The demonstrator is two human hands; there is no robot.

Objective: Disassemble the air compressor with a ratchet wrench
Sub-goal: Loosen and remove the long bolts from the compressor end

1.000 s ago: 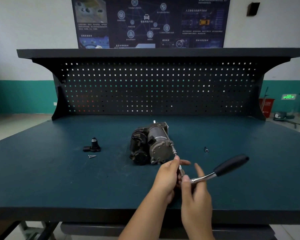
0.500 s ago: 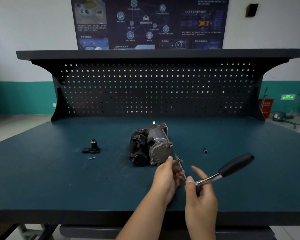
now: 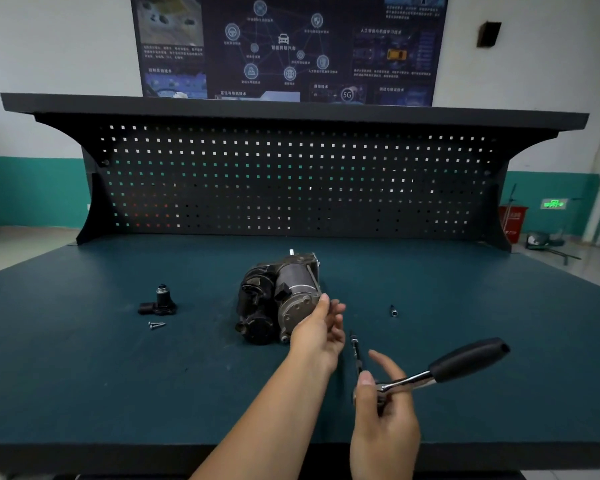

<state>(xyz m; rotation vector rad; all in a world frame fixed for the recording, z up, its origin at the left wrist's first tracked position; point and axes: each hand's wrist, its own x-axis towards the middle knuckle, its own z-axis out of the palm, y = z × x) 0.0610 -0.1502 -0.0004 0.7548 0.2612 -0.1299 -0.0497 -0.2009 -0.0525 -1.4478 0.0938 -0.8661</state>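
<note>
The air compressor (image 3: pixel 279 299) was seen lying on the dark green counter (image 3: pixel 84 375), near its middle, in front of the perforated back panel (image 3: pixel 291 181). The left hand (image 3: pixel 321 329) was placed against the round metal end of the compressor, with its fingers (image 3: pixel 336 306) spread apart and closed on nothing. The ratchet wrench (image 3: pixel 440 370) was held by the right hand (image 3: pixel 385 414) at its metal head, the fingers being clamped around it, while the black handle was pointed up and to the right. A thin extension bar (image 3: pixel 355 351) was seen reaching from the wrench head toward the compressor, not touching it. A small black part (image 3: pixel 160 303) and two screws (image 3: pixel 156 324) were lying to the left, and a small socket (image 3: pixel 393 310) to the right.
</note>
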